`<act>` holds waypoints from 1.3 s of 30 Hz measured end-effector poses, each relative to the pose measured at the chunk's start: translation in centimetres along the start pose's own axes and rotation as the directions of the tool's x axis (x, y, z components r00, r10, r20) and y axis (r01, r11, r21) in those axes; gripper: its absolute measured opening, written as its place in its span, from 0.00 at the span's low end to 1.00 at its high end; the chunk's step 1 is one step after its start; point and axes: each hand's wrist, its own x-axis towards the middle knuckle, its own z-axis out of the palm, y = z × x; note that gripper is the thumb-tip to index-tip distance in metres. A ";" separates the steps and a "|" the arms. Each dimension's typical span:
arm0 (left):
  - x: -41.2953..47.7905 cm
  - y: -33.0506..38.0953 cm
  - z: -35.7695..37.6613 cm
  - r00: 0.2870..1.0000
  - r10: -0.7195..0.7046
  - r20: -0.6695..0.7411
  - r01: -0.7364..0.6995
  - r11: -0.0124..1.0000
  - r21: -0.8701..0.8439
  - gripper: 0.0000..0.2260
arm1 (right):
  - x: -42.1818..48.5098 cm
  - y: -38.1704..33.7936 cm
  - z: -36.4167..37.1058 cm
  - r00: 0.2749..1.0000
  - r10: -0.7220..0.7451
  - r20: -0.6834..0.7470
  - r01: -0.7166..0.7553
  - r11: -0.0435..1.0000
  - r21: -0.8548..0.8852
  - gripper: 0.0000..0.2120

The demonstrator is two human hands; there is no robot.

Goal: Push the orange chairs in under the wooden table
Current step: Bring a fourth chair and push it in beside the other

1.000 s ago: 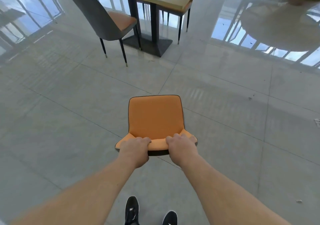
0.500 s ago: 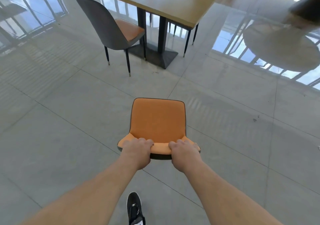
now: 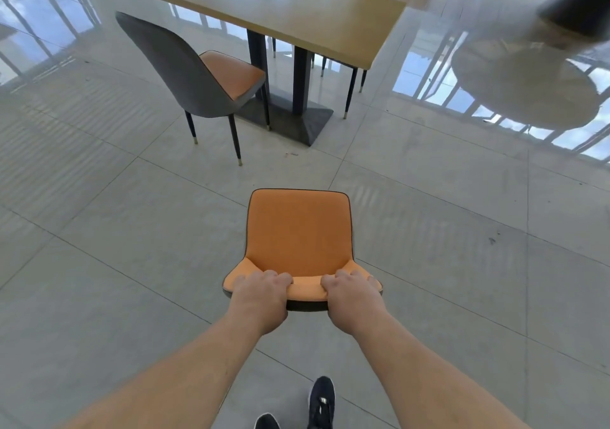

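Single head-worn wide-angle view, facing forward and steeply down. The grip of left hand [image 3: 260, 296] and right hand [image 3: 353, 300] on the orange chair [image 3: 298, 230] sits near, below centre; the wooden table [image 3: 280, 9] lies well beyond the grip, at top.

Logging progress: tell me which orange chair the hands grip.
The chair nearest the camera, on open floor: left hand and right hand grip its backrest. The others stand at the wooden table.
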 end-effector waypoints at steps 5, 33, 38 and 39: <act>4.0 -1.7 -2.6 1.000 -0.014 0.009 0.014 1.000 -0.004 0.16 | 4.0 0.5 -2.6 1.000 -0.016 -0.027 0.016 1.000 0.005 0.12; 31.6 -17.7 -19.8 0.997 0.054 0.048 -0.059 0.992 0.115 0.14 | 32.5 -1.8 -19.8 0.997 0.064 -0.035 -0.058 0.987 0.151 0.08; 37.2 -19.9 -22.9 0.994 0.096 0.056 -0.102 0.986 0.132 0.13 | 37.6 -1.3 -22.8 0.995 0.091 -0.036 -0.085 0.985 0.153 0.08; 38.4 -20.0 -23.5 0.993 0.105 0.054 -0.111 0.985 0.130 0.13 | 38.5 -1.0 -23.5 0.995 0.096 -0.035 -0.089 0.984 0.155 0.08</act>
